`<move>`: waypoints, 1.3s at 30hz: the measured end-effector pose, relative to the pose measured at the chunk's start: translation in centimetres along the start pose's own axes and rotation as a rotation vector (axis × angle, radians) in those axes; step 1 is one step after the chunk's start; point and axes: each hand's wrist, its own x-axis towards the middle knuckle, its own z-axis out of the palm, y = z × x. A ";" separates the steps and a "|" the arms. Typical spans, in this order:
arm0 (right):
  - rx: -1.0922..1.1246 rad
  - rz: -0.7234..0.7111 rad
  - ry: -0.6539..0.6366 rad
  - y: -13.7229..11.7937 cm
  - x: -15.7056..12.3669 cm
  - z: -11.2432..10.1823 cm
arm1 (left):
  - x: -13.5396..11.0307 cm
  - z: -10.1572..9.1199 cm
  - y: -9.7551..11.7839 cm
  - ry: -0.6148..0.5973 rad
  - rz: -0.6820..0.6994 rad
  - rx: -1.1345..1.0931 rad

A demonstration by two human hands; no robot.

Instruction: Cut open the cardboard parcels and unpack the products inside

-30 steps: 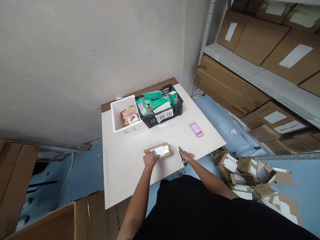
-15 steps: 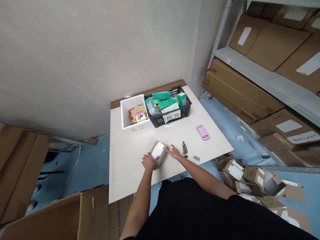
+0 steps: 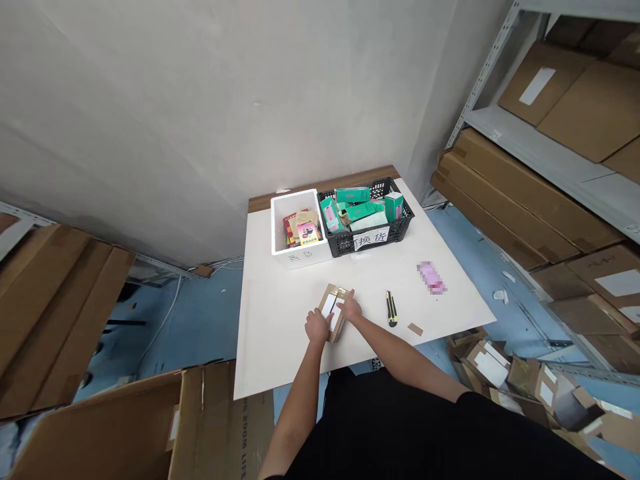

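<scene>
A small brown cardboard box with a white label lies on the white table near its front edge. A dark line runs lengthwise through the label, between the top flaps. My left hand grips the near left side of the box, thumb on top. At the right side, my right hand is closed on the box's edge with its fingers by the label. A black and yellow utility knife lies to the right of my right hand, beside a small brown cardboard scrap.
Behind the cardboard box stand a white foam bin with packets and a black plastic basket with green boxes. A pixelated pink item lies at right. Shelves with cartons rise on the right; opened boxes litter the floor.
My right hand has moved from beside the cardboard box onto its right edge. A dark gap now splits the label along the top. The whole view has shifted, with the table further right.
</scene>
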 end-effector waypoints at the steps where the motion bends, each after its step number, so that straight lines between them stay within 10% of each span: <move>1: -0.016 0.002 -0.001 0.1 0.1 -0.4 | 0.1 -0.1 -0.4 -0.004 0.041 -0.007; 7: -0.034 -0.041 0.007 0.2 -0.6 -2.9 | 0.6 -1.9 -3.6 -0.075 0.213 -0.128; 17: -0.092 0.013 0.152 -1.8 -4.5 1.7 | 3.2 -2.0 -5.4 -0.045 0.185 -0.314; 24: 0.255 -0.130 0.276 2.9 -5.7 0.6 | 4.5 -1.6 -7.3 0.070 0.253 -0.406; 29: -0.179 -0.171 0.531 4.9 -8.0 2.5 | 3.8 -0.9 -5.7 0.054 0.658 -0.170; 39: -0.758 -0.192 0.445 -0.2 -6.9 0.9 | 2.5 1.5 -6.5 -0.197 0.968 -0.047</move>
